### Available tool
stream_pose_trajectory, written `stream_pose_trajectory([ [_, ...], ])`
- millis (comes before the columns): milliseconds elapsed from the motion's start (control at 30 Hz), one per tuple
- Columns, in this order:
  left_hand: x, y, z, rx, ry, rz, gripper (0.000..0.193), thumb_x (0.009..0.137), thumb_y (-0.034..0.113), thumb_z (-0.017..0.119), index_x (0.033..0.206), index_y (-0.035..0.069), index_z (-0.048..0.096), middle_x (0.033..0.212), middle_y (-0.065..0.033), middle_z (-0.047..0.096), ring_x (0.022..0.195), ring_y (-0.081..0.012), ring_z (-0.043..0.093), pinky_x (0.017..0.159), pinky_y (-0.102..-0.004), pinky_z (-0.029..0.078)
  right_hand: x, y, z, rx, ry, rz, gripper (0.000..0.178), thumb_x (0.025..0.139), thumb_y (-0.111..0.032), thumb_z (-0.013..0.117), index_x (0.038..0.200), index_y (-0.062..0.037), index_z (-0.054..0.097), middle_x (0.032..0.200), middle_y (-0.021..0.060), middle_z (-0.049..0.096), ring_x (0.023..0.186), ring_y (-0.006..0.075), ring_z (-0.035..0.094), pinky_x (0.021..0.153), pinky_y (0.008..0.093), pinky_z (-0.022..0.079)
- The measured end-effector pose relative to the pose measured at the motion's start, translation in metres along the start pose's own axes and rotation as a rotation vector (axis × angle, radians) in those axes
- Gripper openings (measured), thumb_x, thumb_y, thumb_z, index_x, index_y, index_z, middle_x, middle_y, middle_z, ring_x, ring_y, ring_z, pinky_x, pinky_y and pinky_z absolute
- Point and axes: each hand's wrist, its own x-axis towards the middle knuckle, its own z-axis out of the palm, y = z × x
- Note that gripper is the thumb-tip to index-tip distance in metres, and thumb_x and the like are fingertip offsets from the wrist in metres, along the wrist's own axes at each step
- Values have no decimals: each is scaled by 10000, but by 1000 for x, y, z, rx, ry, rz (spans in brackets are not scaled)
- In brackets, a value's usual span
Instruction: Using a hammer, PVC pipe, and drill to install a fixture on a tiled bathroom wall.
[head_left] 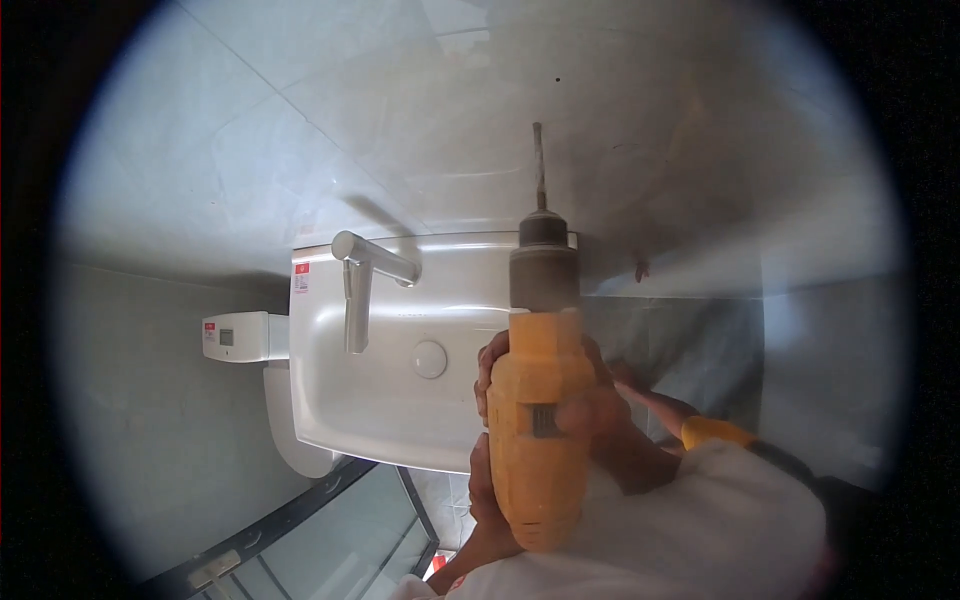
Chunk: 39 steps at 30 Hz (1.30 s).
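Observation:
A yellow-orange power drill [540,440] with a dark chuck [545,270] is in both my hands, pointing away from me. Its long bit [540,165] reaches toward the tiled wall; whether the tip touches it I cannot tell. On the tile, a small dark spot [557,79] shows just beyond and right of the tip. My left hand [483,480] wraps the drill's left side, partly hidden by its body. Against the right side, my right hand [608,430] is closed around the drill, its grip and trigger out of sight.
Left of the drill is a white washbasin [330,420] with a metal tap [360,290] and round drain cover [430,360]. A toilet [280,420] stands farther left, near a dark-framed glass panel [340,550]. Beyond my right hand, a bare limb [660,405] meets a yellow cuff [715,432].

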Motion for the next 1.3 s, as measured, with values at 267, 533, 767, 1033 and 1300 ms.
stream_pose_trajectory([
  [267,-11,16,24,1016,70,670,682,672,174,850,1212,29,459,1102,-84,595,972,-167,616,803,-302,510,1,7,-10,197,-17,71,586,681,-268,718,1143,37,526,944,119,621,807,175,657,724,314,561],
  [533,-4,7,13,871,83,530,736,656,136,850,1256,24,439,1086,-78,599,959,-162,616,800,-301,510,0,1,-3,132,65,33,584,668,-267,721,1132,33,530,953,117,620,805,179,659,740,312,563],
  [767,2,-7,-4,567,-60,462,757,668,114,845,1285,14,417,1064,-80,616,929,-166,631,802,-289,515,-1,-24,12,9,41,53,594,655,-275,707,1129,36,531,898,122,624,780,182,660,730,312,559],
  [1033,0,5,14,803,76,623,682,682,148,834,1243,14,469,1067,-74,616,943,-154,632,798,-288,512,-1,-18,5,5,64,59,558,687,-285,720,1108,35,544,906,111,621,772,173,648,706,300,551],
  [1300,-6,10,28,1110,158,1259,802,666,218,854,1309,8,423,1107,-116,631,939,-207,662,795,-312,528,-5,-2,13,-43,98,-24,504,737,-300,707,1086,32,556,909,102,618,754,162,635,671,285,541],
])
